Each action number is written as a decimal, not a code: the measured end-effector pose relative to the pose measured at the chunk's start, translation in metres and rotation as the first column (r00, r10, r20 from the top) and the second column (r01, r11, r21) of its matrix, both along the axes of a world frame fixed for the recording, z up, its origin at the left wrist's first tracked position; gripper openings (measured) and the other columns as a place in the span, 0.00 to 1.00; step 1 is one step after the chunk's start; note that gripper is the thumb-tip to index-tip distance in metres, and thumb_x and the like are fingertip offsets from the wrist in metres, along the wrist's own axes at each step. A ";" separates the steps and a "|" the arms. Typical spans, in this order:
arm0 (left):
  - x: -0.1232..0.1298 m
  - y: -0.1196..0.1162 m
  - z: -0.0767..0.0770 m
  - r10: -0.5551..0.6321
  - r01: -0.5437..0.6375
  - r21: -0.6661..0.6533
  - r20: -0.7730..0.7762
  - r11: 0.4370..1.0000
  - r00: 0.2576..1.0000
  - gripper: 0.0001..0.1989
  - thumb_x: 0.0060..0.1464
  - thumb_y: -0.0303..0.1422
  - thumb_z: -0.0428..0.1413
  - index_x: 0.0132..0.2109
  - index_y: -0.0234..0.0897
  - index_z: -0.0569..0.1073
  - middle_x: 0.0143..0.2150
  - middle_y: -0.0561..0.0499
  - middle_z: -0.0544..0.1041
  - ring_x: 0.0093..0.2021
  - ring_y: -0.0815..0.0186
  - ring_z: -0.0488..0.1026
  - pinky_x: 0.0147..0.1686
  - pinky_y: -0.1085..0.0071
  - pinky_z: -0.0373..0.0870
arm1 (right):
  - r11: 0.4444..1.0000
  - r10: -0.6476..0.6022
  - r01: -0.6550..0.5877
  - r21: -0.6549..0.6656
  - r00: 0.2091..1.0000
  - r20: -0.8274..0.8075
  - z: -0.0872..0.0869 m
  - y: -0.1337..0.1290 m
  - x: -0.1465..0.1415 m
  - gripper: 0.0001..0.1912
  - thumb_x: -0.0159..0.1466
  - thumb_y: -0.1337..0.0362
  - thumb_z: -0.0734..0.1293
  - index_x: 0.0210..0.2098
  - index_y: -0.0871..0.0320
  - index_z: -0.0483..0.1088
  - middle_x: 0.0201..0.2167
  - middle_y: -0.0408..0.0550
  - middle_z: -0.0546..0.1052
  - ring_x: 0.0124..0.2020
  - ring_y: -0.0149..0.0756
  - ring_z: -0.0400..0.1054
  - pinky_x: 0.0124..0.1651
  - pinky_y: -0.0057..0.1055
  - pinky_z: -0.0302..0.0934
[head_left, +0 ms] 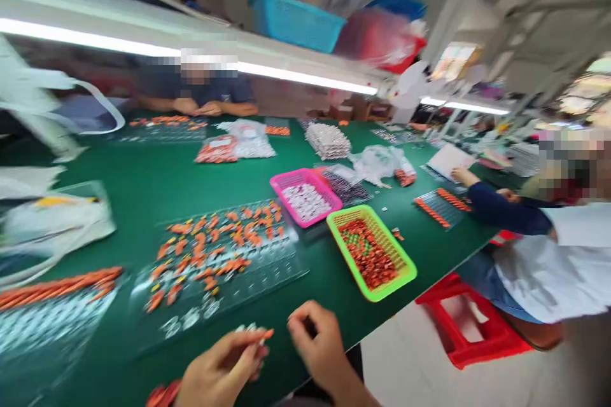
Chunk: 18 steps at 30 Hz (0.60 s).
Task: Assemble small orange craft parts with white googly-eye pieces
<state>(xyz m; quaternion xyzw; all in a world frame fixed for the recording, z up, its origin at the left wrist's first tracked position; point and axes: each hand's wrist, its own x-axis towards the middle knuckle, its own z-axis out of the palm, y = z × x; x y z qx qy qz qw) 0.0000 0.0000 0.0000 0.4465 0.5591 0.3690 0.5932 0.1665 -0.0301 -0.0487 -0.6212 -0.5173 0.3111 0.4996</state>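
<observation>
Left hand [217,365] has a small orange part [268,334] pinched between thumb and fingertips, just above the near edge of the table [147,172]. A few white bits [247,327] show right by those fingers, too blurry to say if they're held too. Right hand [319,340] is just beside it, fingers curled in toward the thumb, and honestly I can't tell if there's anything in there. Past the left hand there's a clear tray [272,280] with loads of orange pieces [200,248] scattered on it. Green basket [394,285] of reddish-orange bits sits beyond the right hand, pink basket [324,217] of white ones just behind.
</observation>
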 end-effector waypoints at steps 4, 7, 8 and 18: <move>0.002 0.006 0.005 -0.003 0.018 -0.067 0.214 0.998 0.977 0.10 0.42 0.35 0.65 0.31 0.32 0.81 0.23 0.48 0.80 0.22 0.68 0.73 0.22 0.76 0.71 | 0.998 0.062 -0.065 -0.021 0.991 -0.121 0.007 -0.003 0.006 0.09 0.66 0.59 0.65 0.34 0.57 0.73 0.25 0.42 0.72 0.25 0.30 0.65 0.28 0.25 0.59; 0.002 0.006 -0.003 0.008 0.025 -0.103 0.307 0.994 0.952 0.08 0.44 0.32 0.63 0.32 0.31 0.80 0.24 0.48 0.79 0.23 0.69 0.73 0.22 0.76 0.71 | 0.990 0.143 -0.140 0.032 0.980 -0.135 0.011 -0.009 0.004 0.06 0.68 0.62 0.65 0.38 0.55 0.74 0.30 0.43 0.73 0.28 0.30 0.66 0.30 0.26 0.60; 0.001 0.005 -0.004 0.023 0.013 -0.108 0.324 0.994 0.946 0.07 0.45 0.31 0.63 0.32 0.31 0.80 0.23 0.49 0.79 0.22 0.69 0.73 0.22 0.76 0.71 | 0.983 0.181 -0.177 0.044 0.975 -0.129 0.014 -0.011 0.002 0.05 0.68 0.63 0.65 0.39 0.54 0.74 0.31 0.43 0.73 0.28 0.30 0.67 0.31 0.26 0.60; -0.002 -0.012 0.009 0.045 -0.022 -0.084 0.286 0.996 0.957 0.06 0.45 0.28 0.64 0.33 0.33 0.83 0.28 0.50 0.82 0.25 0.71 0.76 0.27 0.78 0.77 | 0.958 0.249 -0.244 0.154 0.968 -0.018 0.030 -0.013 -0.023 0.06 0.66 0.71 0.66 0.38 0.53 0.70 0.32 0.41 0.74 0.32 0.30 0.69 0.34 0.25 0.64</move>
